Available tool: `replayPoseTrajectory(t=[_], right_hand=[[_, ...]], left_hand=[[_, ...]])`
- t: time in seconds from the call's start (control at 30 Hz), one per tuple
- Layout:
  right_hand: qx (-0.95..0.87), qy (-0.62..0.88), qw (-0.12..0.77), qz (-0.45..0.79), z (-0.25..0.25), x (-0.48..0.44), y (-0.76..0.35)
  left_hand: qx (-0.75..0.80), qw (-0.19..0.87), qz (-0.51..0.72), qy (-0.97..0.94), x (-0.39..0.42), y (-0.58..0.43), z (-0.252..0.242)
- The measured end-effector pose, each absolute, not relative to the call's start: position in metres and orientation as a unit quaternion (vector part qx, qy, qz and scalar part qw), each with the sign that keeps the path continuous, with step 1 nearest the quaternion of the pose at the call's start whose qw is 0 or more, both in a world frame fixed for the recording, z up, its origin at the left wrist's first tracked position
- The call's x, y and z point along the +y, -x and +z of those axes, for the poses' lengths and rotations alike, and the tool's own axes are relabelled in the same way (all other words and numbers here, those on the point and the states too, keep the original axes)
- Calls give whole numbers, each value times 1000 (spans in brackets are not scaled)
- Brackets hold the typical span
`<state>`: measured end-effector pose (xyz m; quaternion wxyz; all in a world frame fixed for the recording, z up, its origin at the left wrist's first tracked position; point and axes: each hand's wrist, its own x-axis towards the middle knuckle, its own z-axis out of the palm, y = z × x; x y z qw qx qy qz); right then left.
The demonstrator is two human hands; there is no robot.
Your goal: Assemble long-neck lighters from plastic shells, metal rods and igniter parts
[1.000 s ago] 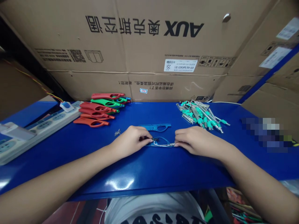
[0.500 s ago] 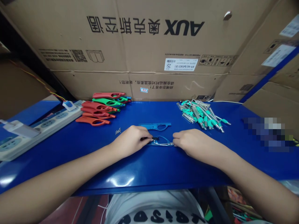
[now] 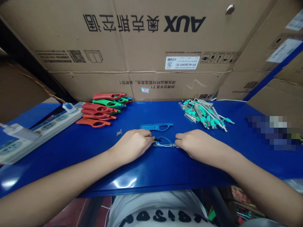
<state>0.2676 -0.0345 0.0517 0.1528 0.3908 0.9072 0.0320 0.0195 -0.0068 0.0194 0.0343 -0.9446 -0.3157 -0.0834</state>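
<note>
Shell [image 3: 164, 143] held by left hand [image 3: 135, 143], right hand [image 3: 198, 143]; second shell [image 3: 156, 126] beyond

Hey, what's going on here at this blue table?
A person works bare-handed at a blue table. The left hand pinches the left end of a blue plastic shell with thin wires lying in it, and the right hand has its fingertips at the right end. A second blue shell lies just behind. Red and green shells are piled back left beside a power strip; metal tubes with teal ends lie back right.
</note>
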Motion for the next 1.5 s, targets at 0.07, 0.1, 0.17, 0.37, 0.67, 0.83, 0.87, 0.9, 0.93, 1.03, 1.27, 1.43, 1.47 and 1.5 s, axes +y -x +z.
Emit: replayPoseTrajectory(t=[0.07,0.1,0.17,0.37,0.67,0.83,0.87,0.9,0.93,1.03,1.27,1.43,1.47,1.5], right_hand=[[896,-400,187,40,51,-38,-258],[893,-403,198,40,51,-38,-254],[889,-408,206,29,50,-35,-252],[908,-406,24,-99,41,-11,-285],[894,-396,-68,-197,32,-11,-274],[876,-421,-107,-209,20,-8,-265],[869,-425,-123,-222,18,-7,-265],[863,-427,-137,-233,17,-6,-265],[859,-425,-149,-241,15,-5,-266],[862,-403,-165,-259,14,-3,-270],[884,-409,-100,-203,19,-10,-266],[893,-416,-67,-157,20,-14,-260],[895,-415,-64,-152,20,-15,-259],[897,-412,-58,-145,20,-14,-259]], left_hand=[[-319,20,-87,944,-6,-20,18],[-320,14,-86,944,-5,-20,18],[-321,8,-81,943,-4,-20,18],[-320,15,-53,946,-11,-18,29],[-313,-4,-54,948,-24,-8,29],[-323,-78,-85,939,-11,-8,22],[-325,-95,-93,936,-9,-7,20],[-325,-109,-103,934,-8,-7,19],[-323,-120,-113,932,-8,-6,18],[-313,-144,-136,929,-8,-6,18],[-283,-170,-149,932,-10,-9,15],[-278,-171,-152,933,-12,-11,12],[-278,-171,-151,933,-12,-11,11],[-279,-170,-150,933,-13,-11,11]])
